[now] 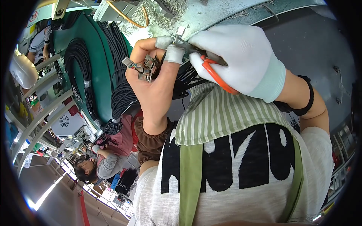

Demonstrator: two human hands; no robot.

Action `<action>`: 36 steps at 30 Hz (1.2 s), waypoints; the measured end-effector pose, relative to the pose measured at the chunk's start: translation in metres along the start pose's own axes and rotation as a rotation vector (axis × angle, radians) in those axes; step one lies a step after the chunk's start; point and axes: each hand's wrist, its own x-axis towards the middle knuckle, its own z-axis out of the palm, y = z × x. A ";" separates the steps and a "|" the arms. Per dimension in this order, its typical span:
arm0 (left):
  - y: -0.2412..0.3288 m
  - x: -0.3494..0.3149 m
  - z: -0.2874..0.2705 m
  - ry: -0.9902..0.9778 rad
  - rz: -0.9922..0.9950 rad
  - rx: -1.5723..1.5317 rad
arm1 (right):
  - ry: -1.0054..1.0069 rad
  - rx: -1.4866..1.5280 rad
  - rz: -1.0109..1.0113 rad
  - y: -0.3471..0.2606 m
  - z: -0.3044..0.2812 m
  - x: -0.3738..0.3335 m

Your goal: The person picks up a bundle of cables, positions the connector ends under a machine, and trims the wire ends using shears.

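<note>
My left hand, with white tape or cots on thumb and forefinger, pinches the end of a black cable with a small metal plug at its tip. Several more metal cable plugs stick out between its other fingers. In a white glove, my right hand grips red-handled pliers. Their jaws meet the cable end beside my left fingertips; the exact contact is too small to make out. Black cables run below both hands.
Small pale scraps litter the bench beyond my hands, near a machine with a yellow tube. Bundled black cables lie on a green surface at left. Another person works at lower left. A striped apron covers my front.
</note>
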 end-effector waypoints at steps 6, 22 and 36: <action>-0.004 0.003 -0.002 -0.025 -0.093 -0.091 | -0.134 -0.035 0.023 0.003 -0.003 0.004; -0.029 0.063 -0.038 -0.151 -0.328 -0.434 | -0.040 0.385 -0.042 0.056 0.005 0.064; -0.013 0.082 -0.038 -0.148 -0.187 0.039 | -0.523 0.919 0.594 0.049 -0.005 0.104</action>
